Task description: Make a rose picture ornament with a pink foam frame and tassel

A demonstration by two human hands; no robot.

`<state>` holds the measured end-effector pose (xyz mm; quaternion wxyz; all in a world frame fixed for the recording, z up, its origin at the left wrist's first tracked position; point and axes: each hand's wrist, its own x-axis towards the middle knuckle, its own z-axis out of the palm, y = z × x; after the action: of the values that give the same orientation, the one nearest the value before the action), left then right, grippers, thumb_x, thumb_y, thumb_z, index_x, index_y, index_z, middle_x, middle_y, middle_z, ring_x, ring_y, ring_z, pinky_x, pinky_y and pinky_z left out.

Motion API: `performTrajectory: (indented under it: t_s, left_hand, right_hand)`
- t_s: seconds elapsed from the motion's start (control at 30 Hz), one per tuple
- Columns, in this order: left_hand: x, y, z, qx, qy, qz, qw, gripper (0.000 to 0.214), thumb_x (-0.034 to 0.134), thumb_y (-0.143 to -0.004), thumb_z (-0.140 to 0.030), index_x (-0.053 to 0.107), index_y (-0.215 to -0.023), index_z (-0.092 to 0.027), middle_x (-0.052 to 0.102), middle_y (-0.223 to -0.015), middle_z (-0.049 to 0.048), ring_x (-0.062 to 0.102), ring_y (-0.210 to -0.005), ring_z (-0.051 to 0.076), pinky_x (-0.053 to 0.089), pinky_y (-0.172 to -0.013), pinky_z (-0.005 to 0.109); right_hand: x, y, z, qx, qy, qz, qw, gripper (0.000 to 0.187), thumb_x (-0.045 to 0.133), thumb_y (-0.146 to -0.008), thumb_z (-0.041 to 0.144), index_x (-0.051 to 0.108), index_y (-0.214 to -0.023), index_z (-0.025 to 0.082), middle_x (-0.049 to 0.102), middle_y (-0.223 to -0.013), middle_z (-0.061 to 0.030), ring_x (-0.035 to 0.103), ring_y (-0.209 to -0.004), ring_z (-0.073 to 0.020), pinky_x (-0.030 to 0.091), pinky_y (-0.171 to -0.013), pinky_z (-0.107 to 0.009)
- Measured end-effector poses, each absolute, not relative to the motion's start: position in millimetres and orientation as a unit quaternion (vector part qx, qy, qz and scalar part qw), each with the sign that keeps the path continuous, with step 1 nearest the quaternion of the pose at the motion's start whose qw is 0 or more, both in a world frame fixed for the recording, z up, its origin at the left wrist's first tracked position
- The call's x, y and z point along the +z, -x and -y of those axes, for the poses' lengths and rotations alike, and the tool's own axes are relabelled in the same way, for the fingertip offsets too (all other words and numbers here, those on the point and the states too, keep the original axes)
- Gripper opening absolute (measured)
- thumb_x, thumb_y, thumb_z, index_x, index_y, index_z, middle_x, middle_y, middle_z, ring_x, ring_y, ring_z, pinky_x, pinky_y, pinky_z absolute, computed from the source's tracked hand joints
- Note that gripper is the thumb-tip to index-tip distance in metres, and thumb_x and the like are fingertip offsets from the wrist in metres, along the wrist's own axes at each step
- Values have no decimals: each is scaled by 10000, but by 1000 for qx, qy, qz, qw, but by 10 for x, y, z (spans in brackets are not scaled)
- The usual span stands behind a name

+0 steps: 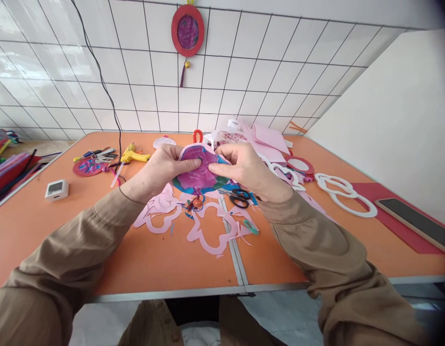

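Both hands hold up a round floral fabric piece (pixel 197 179), purple with blue and green at its edge and a pale pink backing rim. My left hand (pixel 172 163) pinches its left side, thumb lying on the front. At the upper right, my right hand (pixel 240 168) grips it the same way, and the fingers behind are hidden. A red loop (pixel 197 136) rises just above the piece. Beneath it hang an orange bead (pixel 197 203) and dark threads. Black-handled scissors (pixel 240 198) lie on the table by my right wrist.
Pink cut-out scraps (pixel 211 247) cover the orange table (pixel 154 269) below my hands. A yellow glue gun (pixel 134 154) and a white device (pixel 57 190) are on the left. White rings (pixel 355 204) and a phone (pixel 413 221) lie right. A finished red-framed ornament (pixel 175 29) hangs on the tiles.
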<state>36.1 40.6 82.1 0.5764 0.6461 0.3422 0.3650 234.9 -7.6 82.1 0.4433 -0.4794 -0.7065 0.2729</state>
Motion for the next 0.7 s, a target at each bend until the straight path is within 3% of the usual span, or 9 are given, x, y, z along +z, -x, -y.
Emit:
performTrajectory:
  t_s: [0.3,0.47,0.53,0.6,0.7]
  left_hand:
    - [823,-356,-424,362,-658,-339,567,268,897,-659,-344,742,-662,-126,697,-606,42,606,-501,123,488,-447,221]
    - [838,-323,-453,382,-655,-323,566,273,928,-613,-349,747,-626,-145,720,-622,45,624,-528,132,526,-492,241]
    - [827,-294,-500,384,-657,-320,564,272,936,-618,-356,754,-625,-153,734,-636,52,630,-530,142,523,-483,249]
    - [806,-267,-556,380,-658,-317,568,269,934,-640,-368,770,-652,-155,750,-660,63,642,-537,154,521,-477,258]
    - [777,-246,-621,370,-653,-305,586,280,939,-656,-381,786,-694,-150,771,-698,77,680,-583,177,561,-528,283]
  right_hand:
    - [818,-2307,70,273,475,701,457,325,688,-761,319,436,-585,214,387,-566,59,366,-560,-85,249,-522,-274]
    - [958,-2602,103,251,487,701,457,177,726,-806,361,668,-753,202,653,-707,-5,589,-647,-140,468,-610,-303]
    - [921,-2786,108,219,540,710,395,93,752,-793,291,700,-784,215,721,-764,-21,665,-697,-174,529,-669,-331]
    - [792,-2926,109,205,601,723,272,30,739,-815,237,739,-837,217,749,-764,-27,691,-682,-189,548,-674,-339]
    - [501,-3002,104,144,650,730,156,93,718,-804,119,752,-851,192,794,-850,-66,738,-801,-225,556,-754,-344]
